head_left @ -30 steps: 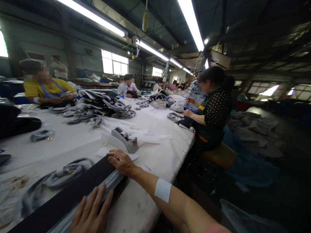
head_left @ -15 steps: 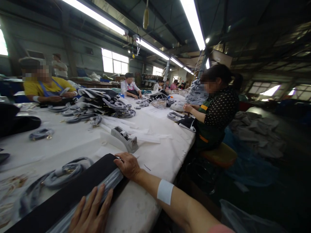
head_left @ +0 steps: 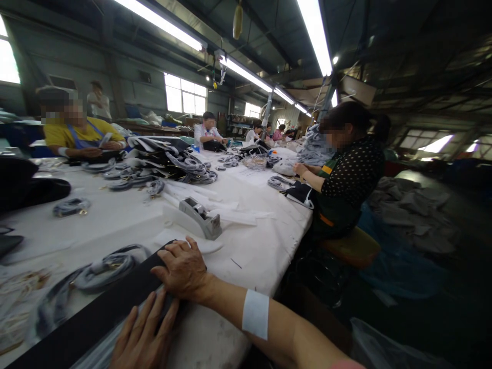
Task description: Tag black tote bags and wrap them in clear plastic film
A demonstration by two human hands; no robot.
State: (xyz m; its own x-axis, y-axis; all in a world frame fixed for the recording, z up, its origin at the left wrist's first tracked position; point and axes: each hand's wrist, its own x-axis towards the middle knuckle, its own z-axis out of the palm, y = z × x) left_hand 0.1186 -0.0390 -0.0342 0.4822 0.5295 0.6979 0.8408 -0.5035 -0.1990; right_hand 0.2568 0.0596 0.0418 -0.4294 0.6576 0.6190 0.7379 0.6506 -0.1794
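Long fluorescent lights (head_left: 165,23) hang over a dim workshop, and a white tabletop (head_left: 249,241) stretches away from you, busy with work along its far half. Near you, at the lower left, a long black piece (head_left: 103,300) lies flat and slants from the bottom corner up toward the middle, close to the tabletop's near edge. Along its side nearer you runs a shiny bluish-grey strip (head_left: 102,351).

Your left hand (head_left: 144,335) rests palm down on the strip, its fingers slightly parted and pointing away from you. Your right hand (head_left: 184,269) lies palm down across the far end of the black piece, its thumb held apart from the fingers; a pale patch (head_left: 255,314) sits on your right forearm. The two hands are close together.

Beyond the black piece, to the left, is a coiled grey strap (head_left: 109,270). Just past your right hand stands a grey tape dispenser (head_left: 202,218), beside loose white strips (head_left: 226,215). Farther off is a heap of dark pieces and grey straps (head_left: 169,159). One co-worker in yellow (head_left: 82,136) sits at the left; another in a dotted top (head_left: 351,166) sits at the right on a stool (head_left: 353,247).
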